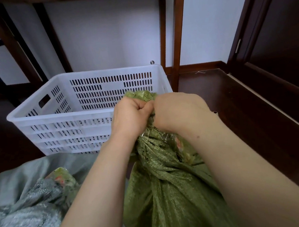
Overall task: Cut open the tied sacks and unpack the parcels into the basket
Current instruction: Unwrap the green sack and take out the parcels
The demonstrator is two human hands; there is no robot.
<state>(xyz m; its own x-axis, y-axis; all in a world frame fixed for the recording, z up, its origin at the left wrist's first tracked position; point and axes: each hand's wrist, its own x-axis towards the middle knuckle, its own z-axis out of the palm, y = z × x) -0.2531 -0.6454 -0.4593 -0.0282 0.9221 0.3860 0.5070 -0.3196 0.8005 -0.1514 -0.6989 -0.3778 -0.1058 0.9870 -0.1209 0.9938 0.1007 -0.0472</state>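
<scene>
Fingers of both hands are curled tight into the bunched neck of the green sack (168, 191), left hand (129, 117) and right hand (176, 111) knuckle to knuckle; the fingertips are buried in the fabric. What ties the neck is hidden. At 11 o'clock stands the white basket (60, 117), its floor out of sight. At 8 o'clock lies a blurred grey sack (22, 202), cut off by the frame.
</scene>
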